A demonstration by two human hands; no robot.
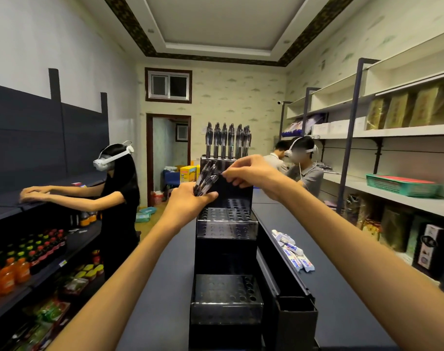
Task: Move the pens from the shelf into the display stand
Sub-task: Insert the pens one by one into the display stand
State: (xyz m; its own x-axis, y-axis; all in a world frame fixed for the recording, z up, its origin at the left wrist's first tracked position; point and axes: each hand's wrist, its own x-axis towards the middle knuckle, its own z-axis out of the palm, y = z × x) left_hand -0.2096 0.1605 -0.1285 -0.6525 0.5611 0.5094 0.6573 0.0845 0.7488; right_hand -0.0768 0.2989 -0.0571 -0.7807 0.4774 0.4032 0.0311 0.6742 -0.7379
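Note:
A black tiered display stand [226, 224] with rows of round holes stands on the dark shelf top in front of me. Several dark pens [227, 139] stand upright in its top tier. My left hand [190, 202] grips a bundle of dark pens [204, 179] above the middle tier. My right hand [251, 172] pinches the upper end of one pen from that bundle, just in front of the top tier. The lower tiers show empty holes.
Small white tubes [293, 250] lie on the shelf top [342, 287] right of the stand. An open black box [295, 315] sits beside the stand's base. Bottles [18, 267] fill the left shelves. A person with a headset [117, 193] stands left; two people [302, 165] work at the right shelves.

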